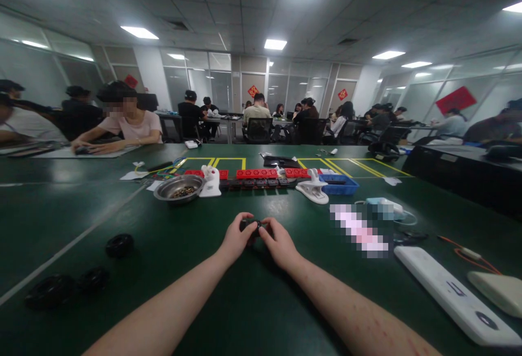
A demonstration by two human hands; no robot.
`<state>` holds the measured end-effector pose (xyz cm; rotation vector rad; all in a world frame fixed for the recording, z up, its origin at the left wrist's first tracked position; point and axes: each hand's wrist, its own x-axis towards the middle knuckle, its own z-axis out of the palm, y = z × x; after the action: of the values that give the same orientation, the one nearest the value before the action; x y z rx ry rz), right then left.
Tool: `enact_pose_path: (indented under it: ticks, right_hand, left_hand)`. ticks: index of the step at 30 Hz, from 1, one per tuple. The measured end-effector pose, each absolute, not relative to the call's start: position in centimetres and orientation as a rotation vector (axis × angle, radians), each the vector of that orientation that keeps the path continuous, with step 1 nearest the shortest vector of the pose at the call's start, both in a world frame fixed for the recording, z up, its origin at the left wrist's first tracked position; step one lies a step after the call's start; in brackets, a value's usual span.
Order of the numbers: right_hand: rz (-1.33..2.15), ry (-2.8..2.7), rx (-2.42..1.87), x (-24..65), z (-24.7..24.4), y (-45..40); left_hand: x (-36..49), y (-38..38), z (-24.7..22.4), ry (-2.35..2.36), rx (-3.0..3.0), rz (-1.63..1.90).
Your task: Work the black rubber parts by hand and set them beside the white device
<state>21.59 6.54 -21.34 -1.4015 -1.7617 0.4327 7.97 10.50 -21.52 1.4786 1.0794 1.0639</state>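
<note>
Black part [258, 226]: your left hand [236, 238] and right hand [281, 244] pinched it, forearms [175, 299] angled forward and inward; your fingers [269, 222] hid most of its shape.

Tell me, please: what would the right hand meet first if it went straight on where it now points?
The right hand would first meet the small black part at its fingertips, then probably the left hand, though the depth is hard to judge.

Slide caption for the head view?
Left hand and right hand hold a small black part over a green table, metal bowl and blue tray beyond.
</note>
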Motion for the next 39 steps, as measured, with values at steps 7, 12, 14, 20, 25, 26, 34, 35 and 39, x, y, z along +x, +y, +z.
enact_pose_path:
  ticks: [7,12,14,20,25,26,34,35,39]
  right_hand:
    - [0.372,-1.869,-1.497,21.7,-21.5,6.7]
    - [0.478,-1.805,-1.387,21.6,-21.5,6.4]
    - [0.484,-1.800,-1.348,21.6,-21.6,6.4]
    - [0.390,-1.871,-1.318,21.4,-21.5,6.3]
    - [0.349,-1.875,-1.479,21.6,-21.3,6.5]
    - [0.338,-1.893,-1.493,21.6,-21.3,6.5]
    - [0.311,-1.983,-1.415,21.6,-21.3,6.3]
    - [0.297,-1.999,-1.394,21.5,-21.3,6.2]
    - [0.243,-2.027,-1.315,21.5,-21.2,5.8]
  left_hand:
    - [7.7,10.2,-21.5,0.978,1.509,1.053]
    - [7.7,10.2,-21.3,0.981,1.424,1.057]
    - [7.7,10.4,-21.5,1.016,1.417,1.062]
    - [7.9,11.0,-21.9,1.107,1.402,1.072]
    - [7.9,10.4,-21.5,1.121,1.539,1.154]
    - [7.9,10.3,-21.5,1.124,1.582,1.183]
    - [7.7,10.0,-21.5,1.005,1.581,1.142]
    - [7.8,10.1,-21.6,1.015,1.544,1.122]
    - [7.8,10.6,-21.9,1.089,1.498,1.112]
